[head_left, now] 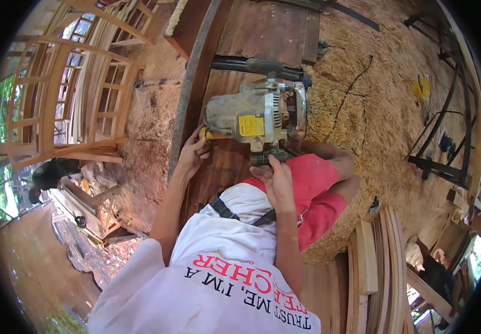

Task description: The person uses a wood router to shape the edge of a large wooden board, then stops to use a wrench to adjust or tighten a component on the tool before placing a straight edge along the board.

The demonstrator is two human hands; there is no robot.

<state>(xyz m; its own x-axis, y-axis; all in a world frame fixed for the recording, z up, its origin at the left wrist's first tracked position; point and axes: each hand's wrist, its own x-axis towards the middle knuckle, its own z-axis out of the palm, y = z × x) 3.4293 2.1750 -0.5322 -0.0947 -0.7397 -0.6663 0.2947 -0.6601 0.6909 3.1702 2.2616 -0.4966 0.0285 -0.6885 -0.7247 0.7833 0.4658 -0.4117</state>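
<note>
A dusty metal router (235, 111) with a yellow label lies on its side on a reddish-brown wooden board (221, 178), beside a long raised wooden edge (190, 106). My left hand (193, 153) has its fingers closed on a yellow part at the router's lower left. My right hand (274, 181) grips a black handle on the router's near side. A black bar (229, 64) crosses the board behind the tool. My legs in red shorts (312, 200) are bent beside it at the right.
Wooden lattice frames (70, 100) stand at upper left, with a person in dark clothing (51, 175) below them. Wood shavings (379, 139) cover the ground at right, where a black cable (351, 83) runs. A dark metal frame (435, 167) stands far right. Planks (368, 256) are stacked at lower right.
</note>
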